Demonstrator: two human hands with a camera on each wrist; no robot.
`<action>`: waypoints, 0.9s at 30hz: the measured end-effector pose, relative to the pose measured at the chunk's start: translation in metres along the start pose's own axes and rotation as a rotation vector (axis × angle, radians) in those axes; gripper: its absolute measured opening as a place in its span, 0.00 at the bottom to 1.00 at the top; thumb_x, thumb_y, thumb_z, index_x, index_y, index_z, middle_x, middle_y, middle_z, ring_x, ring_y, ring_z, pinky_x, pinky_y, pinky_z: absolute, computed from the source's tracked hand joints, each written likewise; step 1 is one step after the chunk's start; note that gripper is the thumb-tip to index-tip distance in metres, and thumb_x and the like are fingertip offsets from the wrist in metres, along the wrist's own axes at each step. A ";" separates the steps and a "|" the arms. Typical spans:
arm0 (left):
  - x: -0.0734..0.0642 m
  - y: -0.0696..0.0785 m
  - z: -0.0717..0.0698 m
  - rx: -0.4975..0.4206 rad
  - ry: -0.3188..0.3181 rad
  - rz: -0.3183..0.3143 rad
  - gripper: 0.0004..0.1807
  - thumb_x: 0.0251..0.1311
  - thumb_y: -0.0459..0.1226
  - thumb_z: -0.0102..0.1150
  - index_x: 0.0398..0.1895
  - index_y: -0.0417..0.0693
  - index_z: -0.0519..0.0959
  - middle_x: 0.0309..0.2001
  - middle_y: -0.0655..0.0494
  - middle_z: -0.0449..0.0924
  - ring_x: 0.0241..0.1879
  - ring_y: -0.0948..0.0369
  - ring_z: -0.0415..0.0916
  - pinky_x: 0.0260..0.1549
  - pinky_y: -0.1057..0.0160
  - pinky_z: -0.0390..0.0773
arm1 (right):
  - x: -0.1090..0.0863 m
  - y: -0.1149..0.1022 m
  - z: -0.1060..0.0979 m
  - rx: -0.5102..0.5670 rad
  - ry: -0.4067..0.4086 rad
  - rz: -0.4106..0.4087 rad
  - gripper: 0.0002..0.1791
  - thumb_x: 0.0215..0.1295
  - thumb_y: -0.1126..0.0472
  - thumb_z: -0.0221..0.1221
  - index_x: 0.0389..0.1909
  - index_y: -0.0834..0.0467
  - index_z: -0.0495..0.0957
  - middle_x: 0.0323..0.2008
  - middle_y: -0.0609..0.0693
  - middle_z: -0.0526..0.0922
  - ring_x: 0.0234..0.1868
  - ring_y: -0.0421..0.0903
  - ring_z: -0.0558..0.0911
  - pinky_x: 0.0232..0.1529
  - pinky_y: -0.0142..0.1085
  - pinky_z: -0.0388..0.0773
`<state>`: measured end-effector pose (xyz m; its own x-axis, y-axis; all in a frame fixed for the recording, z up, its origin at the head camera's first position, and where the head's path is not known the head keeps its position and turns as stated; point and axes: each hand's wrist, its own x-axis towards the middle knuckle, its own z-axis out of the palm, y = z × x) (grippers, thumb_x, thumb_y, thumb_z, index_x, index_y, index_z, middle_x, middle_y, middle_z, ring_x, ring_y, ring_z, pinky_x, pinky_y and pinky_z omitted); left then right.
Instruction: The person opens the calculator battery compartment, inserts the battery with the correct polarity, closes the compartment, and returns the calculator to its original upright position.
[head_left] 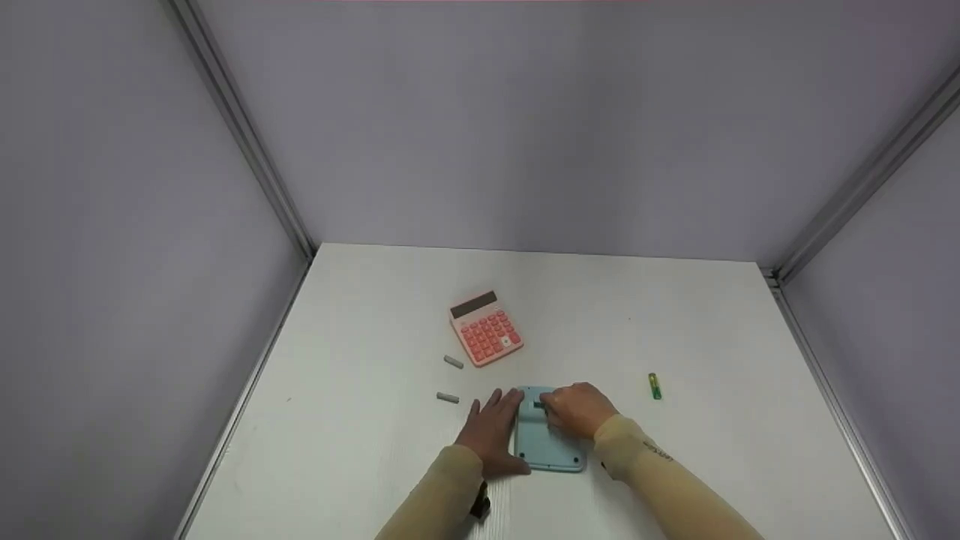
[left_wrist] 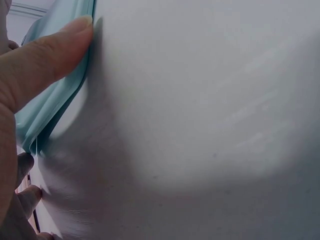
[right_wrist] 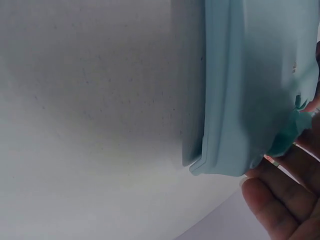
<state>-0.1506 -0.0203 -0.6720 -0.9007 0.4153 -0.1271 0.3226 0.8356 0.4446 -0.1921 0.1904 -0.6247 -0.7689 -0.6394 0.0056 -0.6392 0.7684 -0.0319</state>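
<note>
White tabletop point(head_left: 360, 322) | grey walls point(head_left: 480, 120) | left fingers point(head_left: 511, 401) spread against blue device point(head_left: 551, 446) | right fingers point(right_wrist: 272, 207) pinching teal piece point(right_wrist: 289, 137)

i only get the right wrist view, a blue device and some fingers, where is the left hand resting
Observer: The head view shows the left hand along the left edge of the blue device.

Operator: ok, anything on the table beyond that device

Observer: Yes, a pink calculator lies keys up on the table, farther from the person.

Operator: and out to the right of the right hand

Observer: A green and yellow battery lies there, apart from the right hand.
</note>
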 end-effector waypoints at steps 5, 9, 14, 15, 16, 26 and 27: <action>0.000 0.000 -0.001 -0.013 -0.015 -0.014 0.71 0.28 0.64 0.76 0.77 0.65 0.42 0.75 0.63 0.48 0.75 0.57 0.42 0.71 0.45 0.43 | -0.001 0.002 0.001 0.013 0.005 -0.001 0.05 0.65 0.57 0.59 0.38 0.53 0.81 0.29 0.45 0.86 0.21 0.36 0.75 0.33 0.36 0.84; 0.000 0.001 -0.003 -0.024 -0.019 -0.011 0.71 0.29 0.63 0.76 0.77 0.64 0.42 0.75 0.63 0.48 0.75 0.57 0.41 0.70 0.45 0.43 | -0.004 0.005 0.000 0.058 0.006 0.016 0.06 0.65 0.57 0.60 0.41 0.52 0.82 0.34 0.45 0.87 0.26 0.37 0.80 0.39 0.37 0.84; 0.000 0.000 -0.004 -0.024 -0.011 0.004 0.71 0.29 0.63 0.76 0.77 0.64 0.42 0.75 0.62 0.48 0.75 0.56 0.42 0.70 0.44 0.44 | -0.006 0.009 0.001 0.105 0.008 0.036 0.08 0.64 0.56 0.62 0.42 0.51 0.83 0.36 0.44 0.87 0.29 0.36 0.80 0.41 0.37 0.83; 0.000 0.000 -0.004 -0.025 -0.010 0.006 0.71 0.29 0.63 0.76 0.77 0.63 0.42 0.75 0.62 0.48 0.74 0.56 0.42 0.70 0.44 0.45 | -0.006 0.010 0.001 0.105 0.009 0.035 0.08 0.64 0.55 0.62 0.42 0.51 0.83 0.36 0.44 0.87 0.29 0.36 0.80 0.42 0.38 0.83; 0.000 0.000 -0.004 -0.025 -0.010 0.005 0.71 0.29 0.63 0.76 0.77 0.64 0.42 0.75 0.62 0.48 0.74 0.56 0.42 0.70 0.44 0.45 | -0.006 0.010 0.001 0.103 0.009 0.031 0.08 0.64 0.55 0.62 0.42 0.51 0.83 0.36 0.44 0.87 0.29 0.36 0.80 0.42 0.38 0.83; -0.002 0.001 -0.005 -0.015 -0.014 0.013 0.70 0.30 0.64 0.75 0.77 0.62 0.42 0.75 0.61 0.49 0.74 0.55 0.43 0.70 0.44 0.45 | -0.011 0.011 0.007 0.065 0.103 -0.026 0.15 0.64 0.56 0.62 0.51 0.52 0.82 0.44 0.47 0.86 0.44 0.44 0.85 0.46 0.40 0.82; -0.002 0.001 -0.006 -0.020 -0.013 0.013 0.70 0.30 0.64 0.75 0.77 0.61 0.43 0.75 0.61 0.49 0.74 0.55 0.43 0.70 0.44 0.46 | -0.011 0.011 0.008 0.059 0.117 -0.032 0.14 0.64 0.57 0.62 0.50 0.52 0.82 0.44 0.47 0.86 0.44 0.44 0.85 0.46 0.40 0.82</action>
<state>-0.1500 -0.0221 -0.6662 -0.8925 0.4310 -0.1330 0.3282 0.8228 0.4641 -0.1908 0.2061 -0.6329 -0.7471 -0.6531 0.1236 -0.6638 0.7426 -0.0887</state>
